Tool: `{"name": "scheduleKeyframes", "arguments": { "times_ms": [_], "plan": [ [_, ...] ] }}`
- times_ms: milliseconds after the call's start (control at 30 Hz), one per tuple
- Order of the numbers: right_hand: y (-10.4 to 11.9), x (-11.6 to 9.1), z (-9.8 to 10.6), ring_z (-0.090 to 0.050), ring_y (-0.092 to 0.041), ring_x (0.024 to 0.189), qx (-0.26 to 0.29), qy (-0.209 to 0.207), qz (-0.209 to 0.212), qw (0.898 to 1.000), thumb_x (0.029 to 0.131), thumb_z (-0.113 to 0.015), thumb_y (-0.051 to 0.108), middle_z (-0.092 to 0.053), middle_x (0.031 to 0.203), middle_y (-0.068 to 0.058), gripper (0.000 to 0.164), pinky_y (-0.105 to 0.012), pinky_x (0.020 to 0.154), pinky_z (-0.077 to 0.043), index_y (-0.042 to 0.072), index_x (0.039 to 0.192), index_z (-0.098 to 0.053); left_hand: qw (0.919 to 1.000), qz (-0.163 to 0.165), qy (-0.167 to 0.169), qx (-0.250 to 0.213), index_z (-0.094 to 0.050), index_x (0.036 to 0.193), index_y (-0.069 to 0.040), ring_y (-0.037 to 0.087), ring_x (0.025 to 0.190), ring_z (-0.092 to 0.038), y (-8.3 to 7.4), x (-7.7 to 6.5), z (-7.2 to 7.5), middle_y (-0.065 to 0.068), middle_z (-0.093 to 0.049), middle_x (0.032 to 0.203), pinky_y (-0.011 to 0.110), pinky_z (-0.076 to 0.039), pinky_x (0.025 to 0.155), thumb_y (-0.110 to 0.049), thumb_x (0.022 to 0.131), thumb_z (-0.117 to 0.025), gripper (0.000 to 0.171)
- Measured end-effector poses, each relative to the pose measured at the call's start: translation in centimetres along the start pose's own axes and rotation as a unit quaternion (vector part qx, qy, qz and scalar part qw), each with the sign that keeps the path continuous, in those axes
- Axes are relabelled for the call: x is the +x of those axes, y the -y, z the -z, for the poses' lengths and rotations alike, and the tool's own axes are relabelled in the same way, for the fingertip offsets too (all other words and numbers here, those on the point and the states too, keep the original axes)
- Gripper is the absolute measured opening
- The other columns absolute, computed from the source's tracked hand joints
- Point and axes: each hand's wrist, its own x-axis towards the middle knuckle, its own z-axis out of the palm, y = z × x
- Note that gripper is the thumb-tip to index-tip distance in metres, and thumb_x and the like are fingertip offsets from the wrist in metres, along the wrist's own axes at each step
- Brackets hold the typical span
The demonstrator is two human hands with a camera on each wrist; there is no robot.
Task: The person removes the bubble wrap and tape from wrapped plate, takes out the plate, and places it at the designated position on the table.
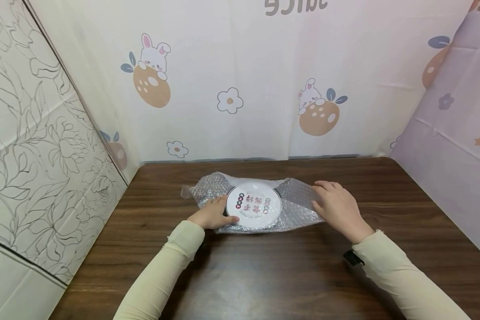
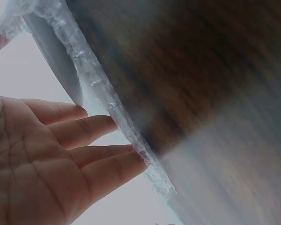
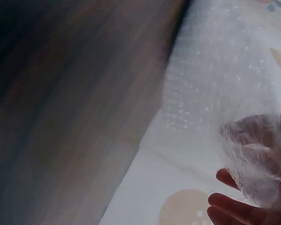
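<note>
A round white disc-shaped item with red and black printing lies flat on a sheet of clear bubble wrap on the table. At its left edge is my left hand, thumb beside the rim. In the left wrist view the fingers are fairly straight and touch the disc's dark side and the bubble wrap's edge. My right hand holds the right end of the bubble wrap, lifted off the table. The right wrist view shows that film between thumb and fingers.
The dark wood-grain table ends at a wall covering with rabbit and flower prints. On the left stands a white panel with line-drawn flowers. A small strip of bubble wrap sticks out at the left.
</note>
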Motion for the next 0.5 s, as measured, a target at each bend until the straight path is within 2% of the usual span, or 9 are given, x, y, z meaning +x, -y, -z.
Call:
{"name": "scheduleKeyframes", "arguments": {
  "times_ms": [200,500],
  "plan": [
    [-0.8,-0.3,-0.5,-0.06,-0.041,0.112,-0.02,0.058,0.012,0.998,0.084,-0.075,0.017,-0.066,0.124,-0.019,0.037,-0.054,0.092,-0.05,0.001,0.117,-0.07,1.0,0.0,-0.006,0.003,-0.022,0.153,0.005,0.046,0.146,-0.024,0.0,0.1,-0.2,0.024,-0.027,0.159,0.053,-0.02,0.121,-0.055,0.091,-0.06,0.095],
    [-1.7,-0.5,-1.5,-0.049,-0.049,0.127,-0.011,0.139,0.01,0.99,0.09,-0.069,0.027,-0.054,0.142,-0.02,0.047,-0.062,0.101,-0.043,0.001,0.128,-0.064,1.0,0.0,-0.007,0.004,-0.022,0.153,0.005,0.044,0.147,-0.024,0.0,0.2,-0.2,0.023,-0.026,0.159,0.053,-0.02,0.121,-0.055,0.091,-0.06,0.095]
  ]
}}
